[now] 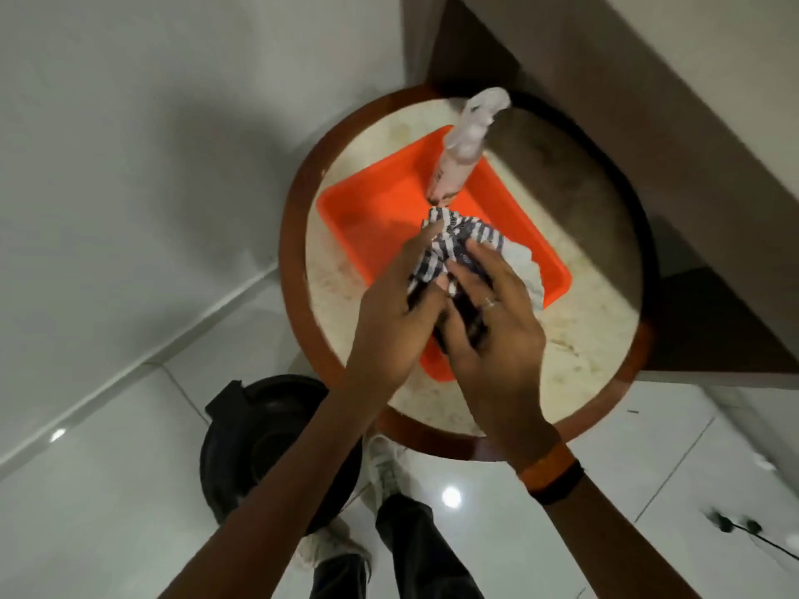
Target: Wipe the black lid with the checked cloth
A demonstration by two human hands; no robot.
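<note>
The checked cloth (456, 244), blue and white, is bunched between both hands above the orange tray (367, 209). My left hand (389, 313) grips the cloth from the left with its fingers pressed into it. My right hand (497, 335) wraps around a small black lid (462, 322), which shows only as a dark patch between the two palms. The cloth lies against the lid's upper side. Most of the lid is hidden by my fingers.
A white spray bottle (458, 153) stands at the tray's far end, and a crumpled white cloth (525, 270) lies in its right side. The tray sits on a round table (596, 330) with a brown rim. A black round container (268, 447) stands on the tiled floor by my feet.
</note>
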